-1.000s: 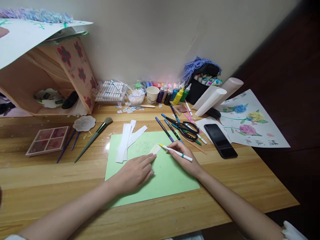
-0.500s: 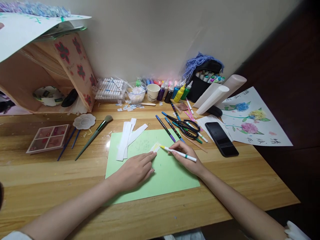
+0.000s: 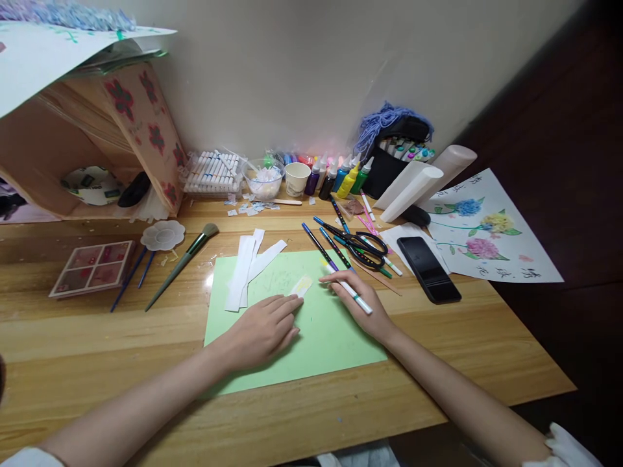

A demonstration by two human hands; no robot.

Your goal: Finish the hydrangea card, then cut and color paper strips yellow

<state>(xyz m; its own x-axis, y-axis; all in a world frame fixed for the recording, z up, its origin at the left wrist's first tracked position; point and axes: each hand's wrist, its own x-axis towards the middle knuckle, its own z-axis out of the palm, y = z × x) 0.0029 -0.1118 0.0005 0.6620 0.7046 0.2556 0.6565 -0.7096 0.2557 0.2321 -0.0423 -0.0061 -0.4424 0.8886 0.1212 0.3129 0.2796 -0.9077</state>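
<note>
A small white paper piece (image 3: 302,286) with yellow colouring lies on the green sheet (image 3: 335,344). My left hand (image 3: 267,327) rests flat on the sheet, its fingertips pressing the lower edge of that piece. Just to the right, my right hand (image 3: 357,301) grips a white marker with a green band (image 3: 357,298). The marker's yellow tip is lifted and points up and away, apart from the paper. Several white paper strips (image 3: 248,266) lie overlapping at the sheet's upper left.
Black-handled scissors (image 3: 365,248) lie among pens beyond my right hand. A phone (image 3: 428,269) and a flower drawing (image 3: 491,233) are at right. To the left are a brush (image 3: 182,266) and a palette (image 3: 163,235). Paint bottles (image 3: 348,178) line the wall.
My right hand has lifted the marker off the small paper piece and swung its tip up and to the right. My left hand has stayed in place.
</note>
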